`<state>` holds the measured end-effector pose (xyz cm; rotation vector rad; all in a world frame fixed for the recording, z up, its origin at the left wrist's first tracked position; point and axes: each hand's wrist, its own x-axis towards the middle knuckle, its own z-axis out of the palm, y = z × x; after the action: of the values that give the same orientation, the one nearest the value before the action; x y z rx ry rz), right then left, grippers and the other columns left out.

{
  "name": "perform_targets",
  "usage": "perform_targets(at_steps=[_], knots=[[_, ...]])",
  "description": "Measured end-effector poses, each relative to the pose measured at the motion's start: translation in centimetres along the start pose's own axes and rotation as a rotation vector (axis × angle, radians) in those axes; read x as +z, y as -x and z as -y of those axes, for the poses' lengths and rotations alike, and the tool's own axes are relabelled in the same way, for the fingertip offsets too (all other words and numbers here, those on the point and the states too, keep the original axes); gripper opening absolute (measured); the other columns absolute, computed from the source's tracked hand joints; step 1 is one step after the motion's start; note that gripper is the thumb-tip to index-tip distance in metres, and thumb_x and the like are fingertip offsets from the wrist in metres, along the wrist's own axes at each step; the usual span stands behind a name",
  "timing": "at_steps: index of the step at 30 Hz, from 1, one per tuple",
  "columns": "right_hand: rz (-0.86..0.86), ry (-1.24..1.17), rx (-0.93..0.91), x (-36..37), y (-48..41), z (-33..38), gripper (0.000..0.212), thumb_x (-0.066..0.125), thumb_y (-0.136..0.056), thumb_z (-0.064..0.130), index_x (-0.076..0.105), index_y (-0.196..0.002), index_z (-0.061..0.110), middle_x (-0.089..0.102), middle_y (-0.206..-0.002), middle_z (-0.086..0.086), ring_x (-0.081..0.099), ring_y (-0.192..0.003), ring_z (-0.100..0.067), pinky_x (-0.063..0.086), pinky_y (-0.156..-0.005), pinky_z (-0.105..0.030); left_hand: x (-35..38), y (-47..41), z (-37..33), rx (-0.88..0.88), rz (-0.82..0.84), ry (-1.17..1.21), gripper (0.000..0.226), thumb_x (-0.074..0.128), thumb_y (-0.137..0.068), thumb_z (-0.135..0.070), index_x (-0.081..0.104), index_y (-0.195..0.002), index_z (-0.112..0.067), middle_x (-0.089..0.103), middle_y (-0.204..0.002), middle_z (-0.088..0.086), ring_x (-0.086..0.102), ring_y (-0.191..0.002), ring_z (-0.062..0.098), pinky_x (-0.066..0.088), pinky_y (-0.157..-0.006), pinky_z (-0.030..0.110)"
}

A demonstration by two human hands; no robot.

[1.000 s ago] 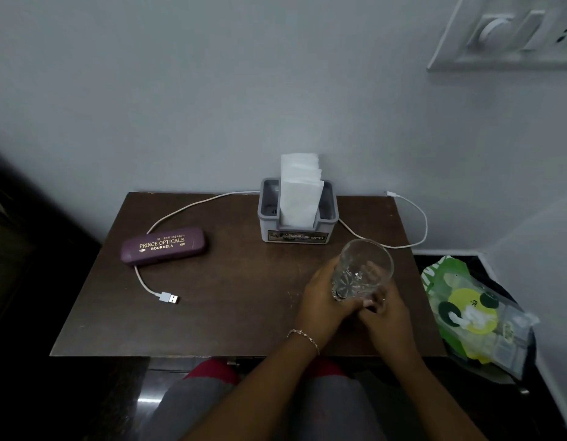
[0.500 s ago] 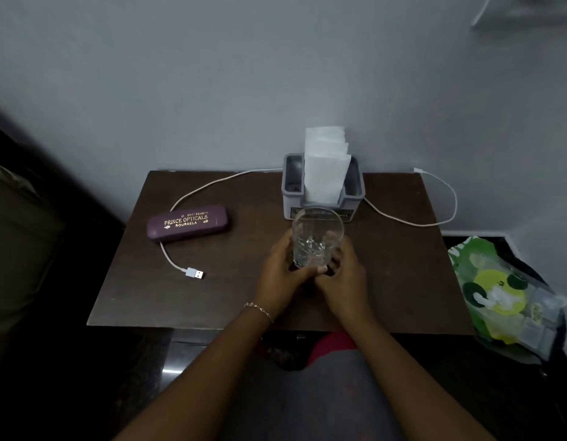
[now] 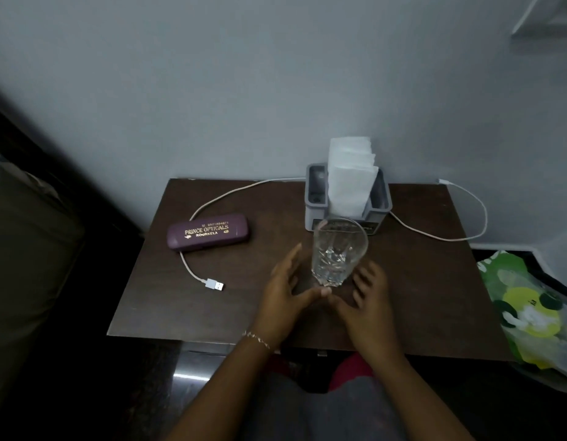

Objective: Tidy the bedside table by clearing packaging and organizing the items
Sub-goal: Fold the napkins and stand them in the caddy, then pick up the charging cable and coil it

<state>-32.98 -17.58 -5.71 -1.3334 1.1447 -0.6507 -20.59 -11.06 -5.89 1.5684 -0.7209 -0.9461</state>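
Glass tumbler: clear, faceted, tapered.

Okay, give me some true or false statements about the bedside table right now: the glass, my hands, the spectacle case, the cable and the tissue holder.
1. The glass stands upright on the table. True.
2. The left hand is wrapped round the glass. False: its fingers are straight and spread beside the glass, holding nothing.
3. The spectacle case lies to the left of the glass. True.
4. The USB plug is pushed into the spectacle case. False: it lies loose on the table in front of the case.
5. The tissue holder is empty. False: white tissues stand up out of it.
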Motion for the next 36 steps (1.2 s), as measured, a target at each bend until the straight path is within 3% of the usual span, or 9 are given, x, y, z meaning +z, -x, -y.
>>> perform_targets(at_steps=[6,11,14,17,21,25,28,31,36], knots=[[0.039,0.093,0.072,1.9,4.1,1.2,0.033,0.069,-0.077,-0.002,0.05,-0.098,0.014,0.059,-0.103,-0.013,0.06,-0.085,-0.017,0.045,-0.063,-0.013,-7.5,2.8,0.5,0.055,-0.393,-0.113,0.045,0.069,-0.079,-0.008,0.057,-0.117,-0.03,0.062,-0.118,-0.007,0.062,-0.101,0.0,0.051,-0.083,0.017],[0.234,0.146,-0.007,8.8,2.1,3.6,0.027,0.066,-0.081,0.004,0.056,-0.102,0.017,0.061,-0.107,-0.006,0.061,-0.096,-0.018,0.046,-0.076,-0.017,-15.1,1.3,0.5,0.063,-0.716,-0.258,0.044,0.07,-0.08,-0.011,0.053,-0.12,-0.019,0.055,-0.12,0.005,0.056,-0.087,-0.007,0.049,-0.079,0.015],[0.235,0.274,-0.203,12.9,-0.7,4.8,0.038,0.066,-0.08,0.003,0.056,-0.115,0.01,0.056,-0.116,-0.006,0.057,-0.107,-0.022,0.046,-0.094,-0.034,-18.1,-0.8,0.8,0.01,-0.618,-0.283,0.071,0.076,-0.074,-0.01,0.04,-0.135,-0.011,0.041,-0.134,0.005,0.049,-0.11,0.007,0.045,-0.094,0.024],[0.3,0.548,-0.522,16.0,-3.1,5.8,0.049,0.066,-0.078,0.003,0.053,-0.124,0.007,0.05,-0.134,-0.011,0.046,-0.125,-0.027,0.025,-0.107,-0.023,-19.9,-2.8,1.9,0.035,-0.472,-0.425,0.089,0.083,-0.065,-0.013,0.034,-0.14,-0.01,0.038,-0.137,0.0,0.043,-0.125,0.015,0.038,-0.108,0.036],[0.48,0.927,-0.795,18.8,-5.2,5.7,0.06,0.067,-0.079,0.014,0.044,-0.135,0.015,0.038,-0.148,-0.002,0.027,-0.142,-0.021,0.011,-0.117,-0.032,-21.1,-4.6,2.3,0.145,-0.347,-0.586,0.086,0.086,-0.059,-0.016,0.044,-0.134,-0.012,0.048,-0.13,0.0,0.047,-0.121,0.016,0.036,-0.105,0.028],[0.451,1.12,-0.951,20.2,-6.5,6.2,0.044,0.076,-0.064,0.012,0.062,-0.106,0.011,0.067,-0.109,-0.012,0.063,-0.104,-0.031,0.051,-0.088,-0.035,-22.2,-4.8,2.4,0.164,-0.316,-0.541,0.073,0.087,-0.058,-0.019,0.055,-0.124,-0.022,0.056,-0.119,-0.007,0.052,-0.11,0.008,0.038,-0.096,0.011],[0.419,1.362,-1.083,20.9,-6.6,6.8,0.028,0.068,-0.064,0.012,0.065,-0.091,0.013,0.07,-0.087,-0.011,0.069,-0.08,-0.029,0.055,-0.065,-0.032,-23.0,-4.6,2.5,0.148,-0.3,-0.467,0.07,0.087,-0.056,-0.02,0.058,-0.119,-0.026,0.061,-0.121,-0.004,0.056,-0.109,0.004,0.039,-0.095,0.008],[0.451,1.624,-1.075,21.8,-6.3,6.7,0.031,0.043,-0.07,0.018,0.069,-0.085,0.01,0.072,-0.082,-0.018,0.071,-0.072,-0.033,0.056,-0.057,-0.035,-23.1,-4.3,2.4,0.146,-0.271,-0.461,0.071,0.087,-0.053,-0.03,0.06,-0.118,-0.025,0.063,-0.121,-0.002,0.057,-0.111,0.006,0.041,-0.098,0.015],[0.508,1.825,-0.939,22.3,-4.7,8.6,0.041,0.057,-0.079,0.037,0.065,-0.104,0.005,0.068,-0.101,-0.029,0.068,-0.09,-0.041,0.056,-0.071,-0.04,-22.7,-3.9,2.2,0.157,-0.261,-0.449,0.072,0.078,-0.049,-0.049,0.058,-0.116,-0.031,0.063,-0.118,-0.008,0.056,-0.11,0.003,0.042,-0.098,0.017]])
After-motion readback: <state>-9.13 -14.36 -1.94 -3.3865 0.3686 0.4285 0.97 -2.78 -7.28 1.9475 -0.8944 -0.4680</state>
